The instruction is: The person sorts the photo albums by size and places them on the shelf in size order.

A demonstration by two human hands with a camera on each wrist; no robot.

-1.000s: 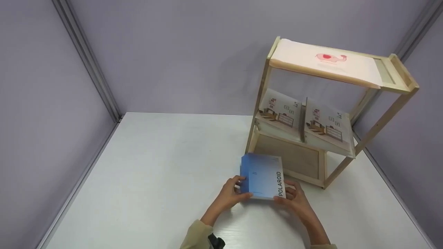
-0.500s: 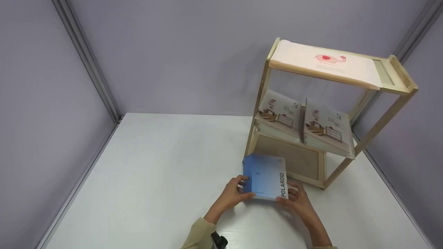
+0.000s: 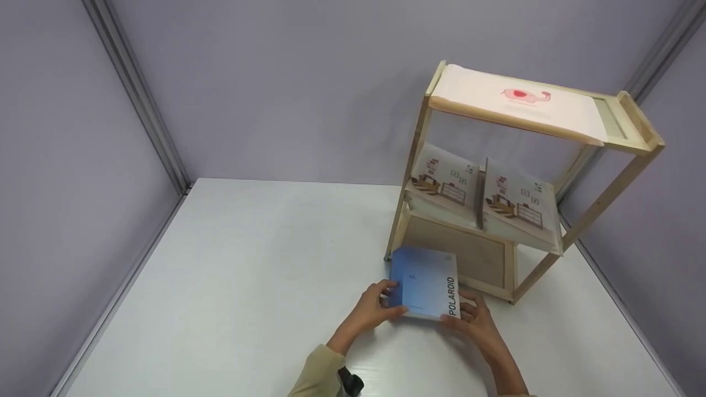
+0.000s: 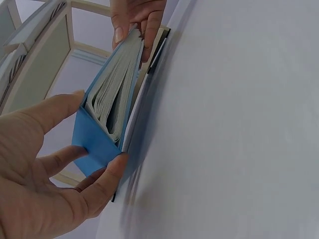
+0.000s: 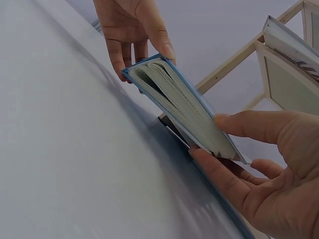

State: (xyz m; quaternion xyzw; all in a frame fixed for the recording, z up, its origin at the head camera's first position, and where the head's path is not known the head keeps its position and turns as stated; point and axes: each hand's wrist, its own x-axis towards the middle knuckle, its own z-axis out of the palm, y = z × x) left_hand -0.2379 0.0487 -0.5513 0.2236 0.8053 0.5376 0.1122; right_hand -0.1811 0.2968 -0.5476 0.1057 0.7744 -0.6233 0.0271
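A blue-and-white photo album point(image 3: 427, 281) lettered POLAROID is held between both hands in front of the wooden shelf's lower left part. My left hand point(image 3: 372, 306) grips its spine side, thumb on the top cover and fingers beneath, as the left wrist view shows. At the opposite side, my right hand point(image 3: 474, 322) pinches the album with thumb above and fingers below. The page edges point(image 5: 184, 102) face the wrist cameras, slightly fanned. Beneath the album, the left wrist view shows part of a flat, dark-edged thing point(image 4: 158, 50); its kind is hidden.
The wooden shelf point(image 3: 590, 212) stands at the right, its top bearing a cloth with a pink elephant point(image 3: 527, 96). Two illustrated panels point(image 3: 447, 176) slope on its middle tier. Grey walls enclose the white table point(image 3: 248, 264).
The album and both hands have shifted slightly right, closer to the shelf's lower frame. Both hands keep their hold, and the head view has moved a little.
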